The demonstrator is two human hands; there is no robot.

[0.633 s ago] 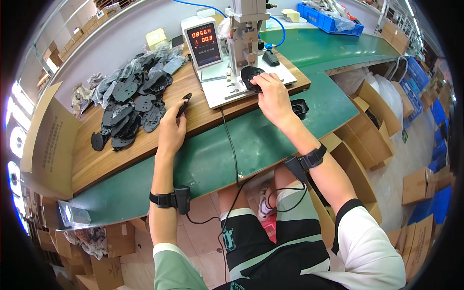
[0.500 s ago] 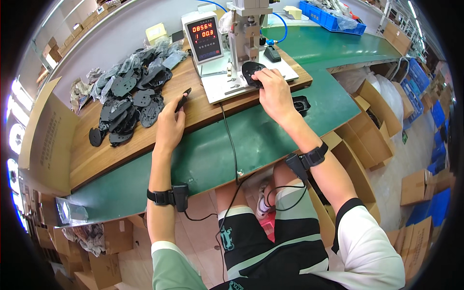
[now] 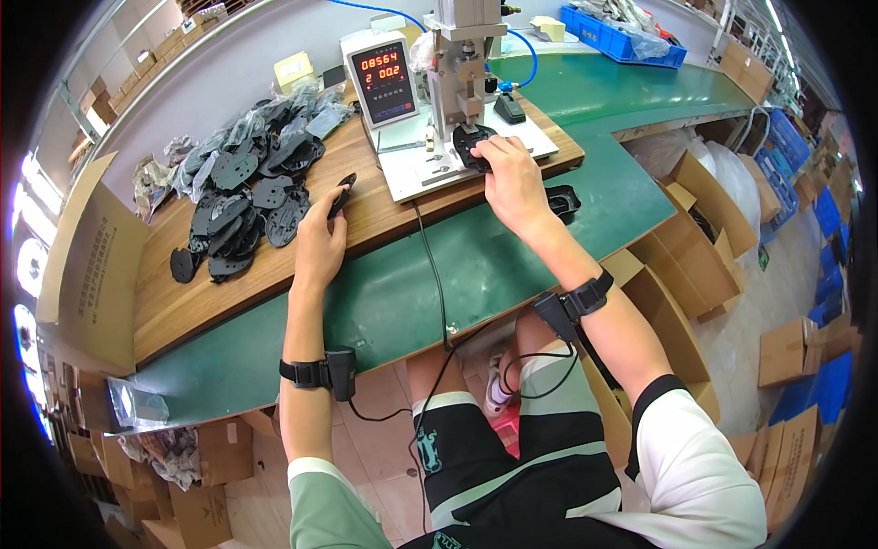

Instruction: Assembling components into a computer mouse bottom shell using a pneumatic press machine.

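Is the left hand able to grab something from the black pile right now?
Probably yes: the pile lies just left of the left hand, and nothing seems to stand between them. But that hand already holds a black piece, which might make grabbing awkward.

Parts [image 3: 233, 169] (on board [image 3: 183, 306]) left of press [image 3: 457, 73].

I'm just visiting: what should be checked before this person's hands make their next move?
1. Right hand on the black plate under the machine: ok.
2. Right fingertips safely clear of the machine's tip: cannot tell; they are close.
3. Left hand holding another black piece, away from the machine: ok.
4. Display lit: ok.
5. Black cable clear of both hands: ok, it hangs between them.
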